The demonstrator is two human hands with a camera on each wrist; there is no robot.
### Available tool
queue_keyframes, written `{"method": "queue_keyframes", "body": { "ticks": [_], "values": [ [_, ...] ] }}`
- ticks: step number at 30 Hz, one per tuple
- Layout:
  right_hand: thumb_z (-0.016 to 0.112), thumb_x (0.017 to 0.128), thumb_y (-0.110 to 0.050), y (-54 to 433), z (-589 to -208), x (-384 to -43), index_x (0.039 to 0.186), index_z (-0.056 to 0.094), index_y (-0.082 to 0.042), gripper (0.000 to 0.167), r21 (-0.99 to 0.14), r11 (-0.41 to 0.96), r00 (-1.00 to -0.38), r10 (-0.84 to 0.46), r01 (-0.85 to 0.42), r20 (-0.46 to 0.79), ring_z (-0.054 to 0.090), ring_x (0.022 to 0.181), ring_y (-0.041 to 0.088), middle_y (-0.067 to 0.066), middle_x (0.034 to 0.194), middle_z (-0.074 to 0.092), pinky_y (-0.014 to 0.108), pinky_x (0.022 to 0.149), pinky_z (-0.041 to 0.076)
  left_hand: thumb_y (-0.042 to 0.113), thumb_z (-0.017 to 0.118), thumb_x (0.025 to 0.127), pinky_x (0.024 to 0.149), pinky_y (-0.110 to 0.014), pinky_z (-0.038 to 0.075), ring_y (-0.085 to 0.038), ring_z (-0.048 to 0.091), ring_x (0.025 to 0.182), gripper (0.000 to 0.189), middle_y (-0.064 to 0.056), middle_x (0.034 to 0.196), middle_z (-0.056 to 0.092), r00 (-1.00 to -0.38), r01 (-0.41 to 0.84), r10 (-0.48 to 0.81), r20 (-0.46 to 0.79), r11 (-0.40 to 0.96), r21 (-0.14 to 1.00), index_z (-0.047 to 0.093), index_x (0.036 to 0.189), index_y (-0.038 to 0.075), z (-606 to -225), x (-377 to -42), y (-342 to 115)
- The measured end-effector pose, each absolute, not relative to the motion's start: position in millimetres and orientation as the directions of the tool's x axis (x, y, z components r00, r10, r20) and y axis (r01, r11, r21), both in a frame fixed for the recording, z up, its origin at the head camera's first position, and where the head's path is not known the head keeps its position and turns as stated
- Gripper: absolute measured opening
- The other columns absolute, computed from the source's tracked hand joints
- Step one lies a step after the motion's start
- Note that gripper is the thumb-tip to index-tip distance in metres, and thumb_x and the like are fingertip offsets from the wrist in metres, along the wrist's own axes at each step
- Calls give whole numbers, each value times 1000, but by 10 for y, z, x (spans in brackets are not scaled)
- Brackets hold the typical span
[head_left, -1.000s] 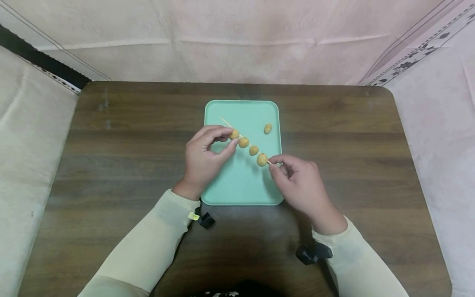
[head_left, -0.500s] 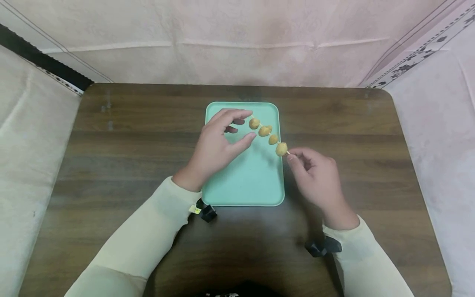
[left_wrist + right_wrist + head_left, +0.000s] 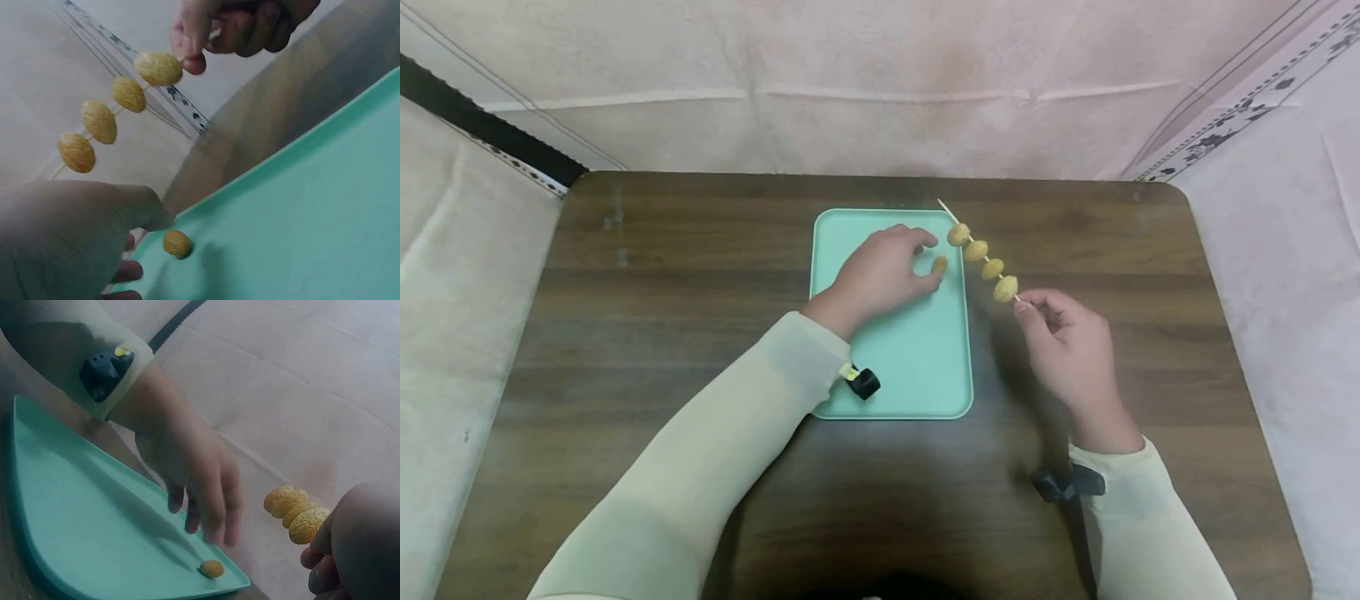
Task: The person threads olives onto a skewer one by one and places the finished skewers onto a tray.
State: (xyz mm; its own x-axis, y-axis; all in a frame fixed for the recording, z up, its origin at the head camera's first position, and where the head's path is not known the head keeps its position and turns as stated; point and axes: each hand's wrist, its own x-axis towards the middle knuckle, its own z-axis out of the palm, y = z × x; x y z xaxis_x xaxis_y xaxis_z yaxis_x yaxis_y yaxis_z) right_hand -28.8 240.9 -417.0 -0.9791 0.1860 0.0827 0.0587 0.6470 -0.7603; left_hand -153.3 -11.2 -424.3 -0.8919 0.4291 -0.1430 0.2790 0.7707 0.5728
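Note:
My right hand [image 3: 1071,354] pinches the lower end of a thin wooden skewer [image 3: 947,211] between thumb and index finger. Threaded along it are several wrinkled golden balls [image 3: 992,268] that look like baby potatoes; the stick's bare tip points away to the upper left. One more such ball [image 3: 940,265] lies loose near the far right corner of the turquoise tray [image 3: 917,367]. Over the tray, my left hand [image 3: 883,273] reaches toward this ball with thumb and fingers apart. In the right wrist view its fingertips hang just above the loose ball [image 3: 212,569].
The tray lies on a brown wooden table [image 3: 685,300]. Pale cloth [image 3: 880,92] hangs behind the table and at both sides. A small black camera [image 3: 863,383] sits on the left wrist, another black camera [image 3: 1063,483] on the right.
My left hand has let go of the skewered ball and moved right to the loose one. My right hand has carried the skewer rightward, partly past the tray's right edge.

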Motion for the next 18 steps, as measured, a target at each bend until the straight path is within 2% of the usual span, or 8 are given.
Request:
{"method": "queue_keyframes", "body": {
  "ticks": [4,10,18],
  "values": [
    [68,112,-31,2433,-4200,-301,111,85,-13,25,-764,642,-980,183,61,75,60,67,17,8,75,73,29,62,47,47,72,105,109,-42,56,-26,64,128,57,-1,144,67,-882,286,431,-190,810,512,66,157,24,-4344,-1588,-38],
    [69,112,-31,2439,-4248,-317,110,85,-14,24,-764,641,-981,180,66,67,59,62,17,2,66,67,30,59,46,47,63,110,97,-42,56,-27,61,118,48,-2,138,68,-893,277,416,-171,808,520,71,153,27,-4385,-1595,18],
    [68,112,-32,2419,-4294,-323,110,86,-13,26,-755,653,-984,164,58,66,60,69,20,4,68,67,30,63,46,42,67,109,91,-40,57,-26,63,113,31,2,125,69,-912,282,394,-118,807,519,82,135,32,-4436,-1579,44]
  ]
}}
